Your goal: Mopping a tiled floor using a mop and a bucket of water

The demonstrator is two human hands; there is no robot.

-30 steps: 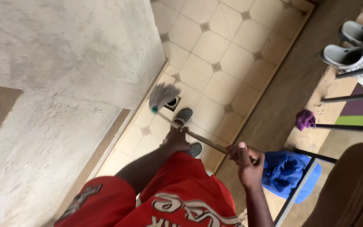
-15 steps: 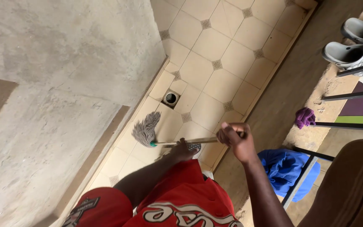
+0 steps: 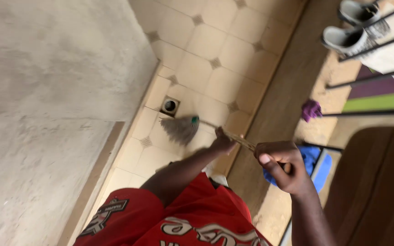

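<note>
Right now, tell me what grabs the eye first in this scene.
At centre, both hands grip a grey string mop with a wooden handle, left hand lower, right hand higher, its head on the cream tiled floor beside a small square floor drain. The person's bright red printed shorts fill the bottom.

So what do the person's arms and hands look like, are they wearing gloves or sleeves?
No gloves and no long sleeves. Both forearms are bare down to the hands. The left hand and the right hand have nothing on them: no rings, watch or bracelet that I can see. The right thumbnail looks short and plain. Lower down, the person wears red clothing with white and black lettering and a patch.
</note>
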